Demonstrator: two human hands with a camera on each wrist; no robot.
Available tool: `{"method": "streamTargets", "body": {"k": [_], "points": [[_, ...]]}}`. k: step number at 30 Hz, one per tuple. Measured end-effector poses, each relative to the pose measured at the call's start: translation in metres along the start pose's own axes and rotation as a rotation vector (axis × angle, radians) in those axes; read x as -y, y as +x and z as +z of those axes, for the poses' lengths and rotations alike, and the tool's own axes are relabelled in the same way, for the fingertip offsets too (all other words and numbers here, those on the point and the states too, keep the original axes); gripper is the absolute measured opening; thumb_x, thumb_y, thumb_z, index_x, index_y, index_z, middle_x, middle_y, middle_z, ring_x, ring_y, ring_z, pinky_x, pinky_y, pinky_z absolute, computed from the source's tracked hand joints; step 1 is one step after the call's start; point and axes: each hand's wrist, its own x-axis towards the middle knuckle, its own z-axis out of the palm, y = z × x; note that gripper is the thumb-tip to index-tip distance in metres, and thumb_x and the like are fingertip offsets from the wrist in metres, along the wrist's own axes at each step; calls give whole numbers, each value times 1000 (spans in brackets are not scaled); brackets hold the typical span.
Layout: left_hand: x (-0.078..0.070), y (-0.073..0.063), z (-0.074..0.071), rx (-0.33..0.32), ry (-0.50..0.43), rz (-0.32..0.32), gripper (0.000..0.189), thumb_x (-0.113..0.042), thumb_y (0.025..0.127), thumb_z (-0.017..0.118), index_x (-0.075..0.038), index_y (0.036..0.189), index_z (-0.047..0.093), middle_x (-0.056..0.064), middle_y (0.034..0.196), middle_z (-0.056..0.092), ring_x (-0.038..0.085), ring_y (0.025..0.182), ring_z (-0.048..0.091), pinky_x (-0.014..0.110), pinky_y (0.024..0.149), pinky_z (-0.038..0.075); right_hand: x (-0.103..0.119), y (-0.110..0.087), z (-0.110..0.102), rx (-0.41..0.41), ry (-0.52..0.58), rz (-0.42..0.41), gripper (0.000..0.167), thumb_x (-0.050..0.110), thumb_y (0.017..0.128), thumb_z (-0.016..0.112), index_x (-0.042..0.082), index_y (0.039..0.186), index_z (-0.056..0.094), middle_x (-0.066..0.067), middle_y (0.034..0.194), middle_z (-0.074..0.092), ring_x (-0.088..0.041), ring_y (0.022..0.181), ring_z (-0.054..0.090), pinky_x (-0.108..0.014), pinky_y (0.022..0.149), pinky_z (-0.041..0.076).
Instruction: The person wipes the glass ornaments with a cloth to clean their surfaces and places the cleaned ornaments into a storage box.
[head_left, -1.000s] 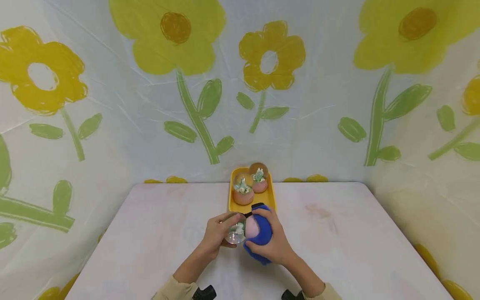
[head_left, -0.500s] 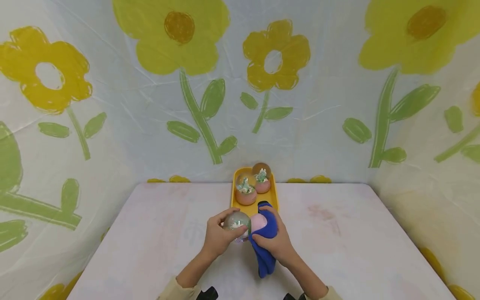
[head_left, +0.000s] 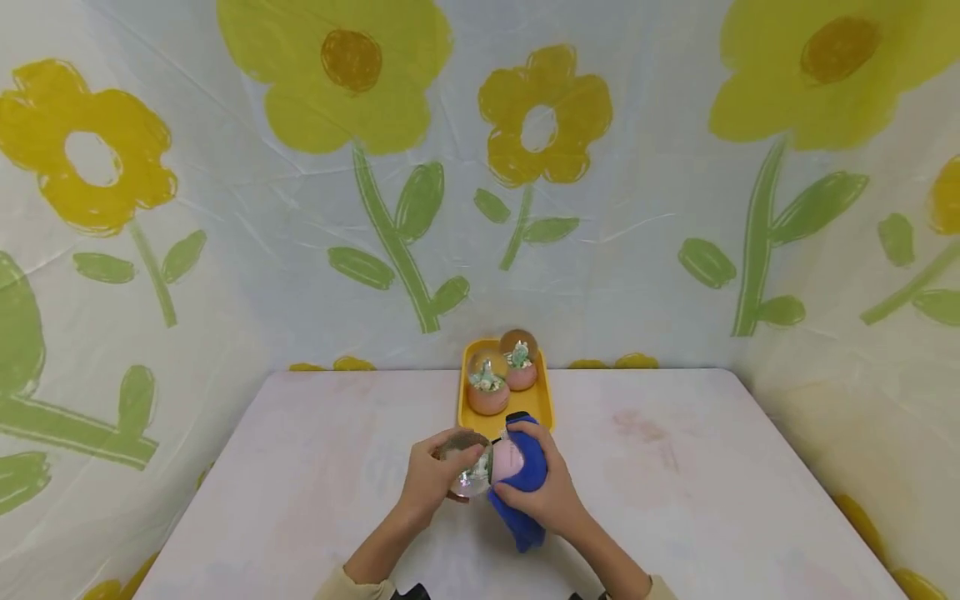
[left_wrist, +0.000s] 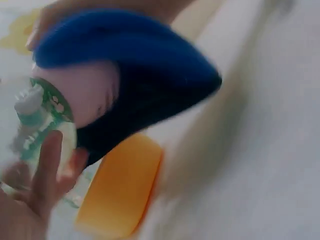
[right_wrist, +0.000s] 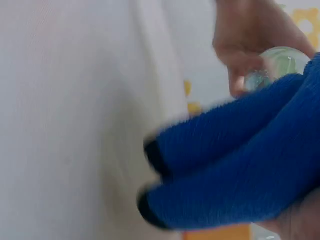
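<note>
Tilted on its side above the table is a snow globe (head_left: 476,479) with a clear ball and a pink base (left_wrist: 92,90). My left hand (head_left: 429,473) grips the clear ball, thumb across its front. On the other side my right hand (head_left: 551,492) holds a blue cloth (head_left: 531,468) with dark edging around the pink base. A loose end of the cloth hangs below the hand. Inside the ball a white and green figure shows, partly behind the left fingers. The right wrist view is mostly filled by the folded cloth, which hides the base there.
Behind the hands a yellow tray (head_left: 534,407) rests on the pale table (head_left: 660,500). It holds two more snow globes, one nearer (head_left: 488,392) and one farther back (head_left: 520,367). A flower-printed curtain (head_left: 622,275) stands beyond the table's far edge.
The snow globe has turned back and forth between the hands, and the left thumb has shifted over the ball. The hanging cloth end has swung, and the cloth still wraps the base.
</note>
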Motion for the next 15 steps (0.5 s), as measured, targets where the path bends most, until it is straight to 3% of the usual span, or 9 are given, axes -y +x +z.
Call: {"method": "streamTargets", "body": {"k": [3,5,6,8,12,15], "points": [[0,3,0,-32,169,327,46,-17,73,86,-8,115,68,12,104,69,27,78,67,42,54,57,4,9,-3,-2,227,232,63,20,81,74,21,136,45,-17,125,47,-34,102,52,-44,80,52],[1,6,-2,-42,273,472,53,-15,69,88,-10,117,67,10,100,70,25,80,67,36,60,57,8,14,-5,3,318,329,59,21,83,70,19,137,45,-19,125,45,-32,102,53,-42,80,52],[5,9,-4,-27,298,501,55,-16,69,89,-12,119,66,10,100,70,26,82,66,36,62,57,9,15,-5,3,350,364,58,21,84,69,18,137,44,-19,125,45,-32,101,53,-42,80,52],[8,9,-8,28,318,491,62,-22,70,89,-18,126,62,7,107,69,23,88,65,35,66,57,10,14,-5,-4,395,404,57,22,87,66,16,138,42,-19,125,45,-31,102,53,-41,80,52],[4,4,-13,129,305,308,77,-31,70,87,-30,136,47,1,118,59,22,99,58,39,75,53,11,8,-6,28,570,448,53,24,92,57,15,140,38,-16,127,44,-28,105,52,-39,85,51],[-5,1,-13,181,256,253,81,-30,69,88,-28,134,41,1,120,54,22,105,53,41,84,48,12,4,-6,76,738,451,48,25,94,49,18,140,36,-12,130,43,-26,109,50,-37,92,47]]}}
